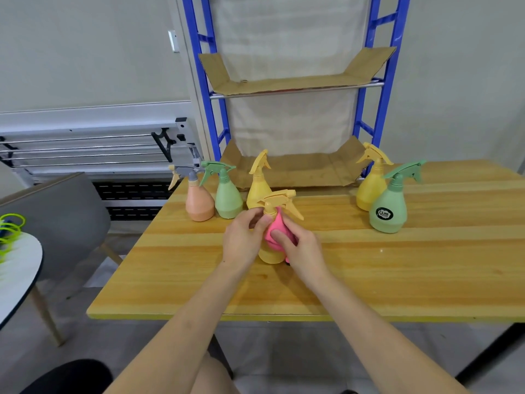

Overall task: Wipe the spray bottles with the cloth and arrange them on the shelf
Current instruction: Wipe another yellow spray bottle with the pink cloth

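Note:
A yellow spray bottle [271, 254] stands upright mid-table. My left hand [244, 237] grips its neck just under the trigger head. My right hand [301, 248] presses a pink cloth [274, 231] against the bottle's body, fingers curled round the cloth. Behind it stand an orange bottle [199, 203], a green bottle [227, 200] and a yellow bottle [257, 186]. At the right stand another yellow bottle [372, 186] and a labelled green bottle [389, 209]. The blue-framed shelf [383, 81] rises behind the table, its cardboard-lined levels [298, 169] bare.
The wooden table [397, 274] has free surface in front and to the right. A grey chair [65, 220] and a white round table [17, 274] with green loops stand at the left. A folded metal rack [93, 155] leans by the wall.

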A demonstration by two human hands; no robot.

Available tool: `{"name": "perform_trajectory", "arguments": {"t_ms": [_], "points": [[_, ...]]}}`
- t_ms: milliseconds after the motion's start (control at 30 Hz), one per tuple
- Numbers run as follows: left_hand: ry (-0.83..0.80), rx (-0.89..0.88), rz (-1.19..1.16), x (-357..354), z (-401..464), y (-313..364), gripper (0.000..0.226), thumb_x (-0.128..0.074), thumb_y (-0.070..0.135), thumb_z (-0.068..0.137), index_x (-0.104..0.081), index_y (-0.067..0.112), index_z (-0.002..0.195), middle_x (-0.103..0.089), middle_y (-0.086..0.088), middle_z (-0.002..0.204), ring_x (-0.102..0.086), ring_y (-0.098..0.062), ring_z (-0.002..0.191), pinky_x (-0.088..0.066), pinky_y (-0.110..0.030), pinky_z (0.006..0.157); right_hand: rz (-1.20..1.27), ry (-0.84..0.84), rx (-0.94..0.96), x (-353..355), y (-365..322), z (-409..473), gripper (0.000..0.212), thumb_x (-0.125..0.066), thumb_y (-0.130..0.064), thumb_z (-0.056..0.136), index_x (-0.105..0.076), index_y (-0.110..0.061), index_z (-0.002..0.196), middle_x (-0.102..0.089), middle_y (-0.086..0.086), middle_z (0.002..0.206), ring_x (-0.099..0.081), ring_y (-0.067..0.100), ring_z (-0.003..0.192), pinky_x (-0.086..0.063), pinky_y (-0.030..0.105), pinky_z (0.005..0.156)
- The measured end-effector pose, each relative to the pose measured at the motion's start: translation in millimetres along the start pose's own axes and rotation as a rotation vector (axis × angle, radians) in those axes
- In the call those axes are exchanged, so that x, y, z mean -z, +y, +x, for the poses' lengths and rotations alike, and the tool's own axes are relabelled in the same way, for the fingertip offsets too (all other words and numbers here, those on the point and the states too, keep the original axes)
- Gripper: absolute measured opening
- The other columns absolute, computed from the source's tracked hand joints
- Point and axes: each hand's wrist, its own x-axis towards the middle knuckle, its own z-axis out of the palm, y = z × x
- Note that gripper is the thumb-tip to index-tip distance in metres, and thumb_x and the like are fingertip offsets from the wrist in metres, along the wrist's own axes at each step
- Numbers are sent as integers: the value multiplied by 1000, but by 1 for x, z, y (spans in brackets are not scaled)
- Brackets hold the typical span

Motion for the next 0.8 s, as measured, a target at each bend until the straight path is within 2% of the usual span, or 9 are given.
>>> {"name": "perform_trajectory", "arguments": {"t_ms": [133,200,267,300,367,433,567,667,800], "points": [[5,-9,0,-1,1,0,37,-62,40,100,-68,16,128,-71,4,118,-58,-3,101,-39,-17,82,5,-83,-119,11,6,4,38,-60,-40,104,-60,-44,142,-72,-13,84,-66,5,71,-61,29,63],[6,0,-10,-1,0,0,36,-62,39,100,-68,16,128,-71,4,116,-59,-5,100,-38,-10,76,-56,-78,-131,17,10,4,25,-56,-40,106,-77,-35,118,-70,-6,69,-63,8,59,-54,29,57],[-2,-1,-12,0,0,0,36,-61,38,101,-67,17,129,-71,3,117,-62,-10,104,-39,-13,77,-115,-36,-98,18,15,-1,30,-57,-37,106,-78,-25,87,-69,0,63,-57,7,54,-45,30,58],[-10,-5,-4,0,1,1,37,-60,38,101,-66,17,131,-71,2,119,-63,-11,107,-40,-17,81,-118,-18,-102,18,17,-4,27,-61,-35,104,-78,-24,86,-69,0,63,-57,9,57,-44,32,60],[-29,-12,18,1,2,1,38,-58,38,102,-64,17,133,-70,1,123,-62,-12,110,-41,-22,85,-102,13,-125,14,17,-12,19,-69,-32,98,-81,-27,112,-74,-3,73,-60,10,65,-49,32,65],[-41,-22,34,2,3,1,38,-57,38,103,-63,17,133,-70,1,125,-62,-13,110,-40,-23,85,-109,67,-120,5,12,-19,46,-77,-28,93,-68,-26,138,-79,-4,100,-65,7,82,-52,26,78],[-58,-54,59,2,2,-2,38,-54,36,104,-62,14,135,-67,0,128,-60,-15,115,-38,-22,87,-69,115,22,-9,0,-20,59,-77,-19,94,-55,-24,149,-57,-20,138,-52,-3,127,-39,3,101],[-70,-64,40,1,3,-6,38,-53,35,105,-61,14,136,-65,2,124,-60,-16,113,-41,-25,88,-36,39,19,-7,0,-8,53,-64,-28,103,-48,-29,154,-55,-23,138,-54,-6,123,-45,15,103],[-81,-67,2,-2,0,-7,42,-52,42,104,-62,15,135,-63,3,114,-59,-13,104,-43,-26,84,-206,-132,-74,7,1,9,46,-35,-49,111,-41,-42,156,-75,-8,114,-67,6,94,-57,34,85]]}}
